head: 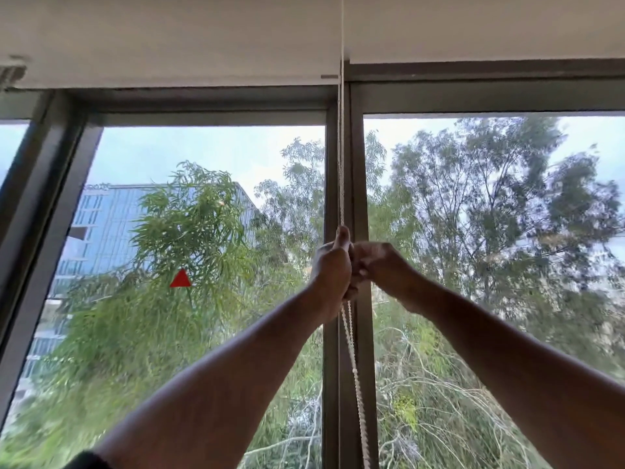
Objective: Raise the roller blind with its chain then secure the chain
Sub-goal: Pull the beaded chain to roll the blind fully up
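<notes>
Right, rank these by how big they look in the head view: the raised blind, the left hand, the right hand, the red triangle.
1. Raised blind, spanning the top of the frame.
2. Left hand and right hand: look alike, so no ranking; both hold the chain.
3. Red triangle, smallest.

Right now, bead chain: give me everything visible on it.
The bead chain is a pale, small-beaded loop that looks plastic. It drops taut from the ceiling edge along the dark window mullion. The left hand and right hand both grip it. Below them two strands hang slack, angling slightly right, out of frame.
</notes>
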The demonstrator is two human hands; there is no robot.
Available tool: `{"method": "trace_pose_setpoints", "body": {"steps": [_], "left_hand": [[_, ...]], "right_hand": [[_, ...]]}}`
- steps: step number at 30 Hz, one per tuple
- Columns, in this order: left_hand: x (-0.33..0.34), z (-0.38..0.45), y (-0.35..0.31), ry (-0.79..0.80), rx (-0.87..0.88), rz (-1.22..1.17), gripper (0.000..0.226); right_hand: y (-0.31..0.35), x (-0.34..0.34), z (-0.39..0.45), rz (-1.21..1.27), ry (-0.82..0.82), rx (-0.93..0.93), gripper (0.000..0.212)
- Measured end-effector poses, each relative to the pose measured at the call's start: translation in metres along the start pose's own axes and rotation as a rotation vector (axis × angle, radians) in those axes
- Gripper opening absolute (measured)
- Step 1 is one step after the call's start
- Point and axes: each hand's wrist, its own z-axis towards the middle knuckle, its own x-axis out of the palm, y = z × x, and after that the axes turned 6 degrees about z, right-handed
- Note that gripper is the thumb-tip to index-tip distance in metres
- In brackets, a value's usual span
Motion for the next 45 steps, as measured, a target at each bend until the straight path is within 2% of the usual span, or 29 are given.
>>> {"method": "trace_pose_setpoints", "body": {"steps": [4,6,10,13,20,24,27,34,38,42,45], "left_hand": [[0.004,-0.015,0.012,0.105,0.009,-0.070,0.058],[0.010,-0.022,0.019,0.129,0.010,-0.073,0.060],[0.012,-0.030,0.029,0.153,0.024,-0.071,0.063],[0.002,-0.034,0.039,0.172,0.015,-0.033,0.057],[-0.010,-0.043,0.070,0.294,-0.084,0.198,0.056],[-0.012,-0.043,0.073,0.276,-0.033,0.266,0.044],[-0.012,-0.041,0.077,0.230,-0.043,0.231,0.037],[-0.010,-0.041,0.102,0.103,-0.026,0.195,0.043],[-0.011,-0.053,0.120,0.085,-0.057,0.178,0.050],[-0.011,-0.076,0.143,0.042,-0.105,0.154,0.044],[-0.011,-0.097,0.165,0.039,-0.147,0.139,0.048]], "right_hand": [[0.045,-0.005,0.031,0.672,-0.114,0.153,0.022],[0.063,-0.002,0.045,0.820,-0.130,0.171,0.019],[0.063,0.016,0.061,0.550,-0.325,0.079,0.034],[0.050,0.031,0.059,0.431,-0.351,-0.011,0.039],[0.016,0.055,0.041,0.431,-0.354,-0.084,0.039],[0.000,0.057,0.027,0.456,-0.350,-0.107,0.039],[-0.008,0.056,0.018,0.498,-0.357,-0.081,0.038],[-0.026,0.055,-0.010,0.644,-0.231,0.079,0.033],[-0.036,0.061,-0.034,0.752,-0.130,0.164,0.031],[-0.044,0.071,-0.060,0.711,-0.093,0.202,0.028],[-0.056,0.078,-0.084,0.665,-0.051,0.206,0.026]]}}
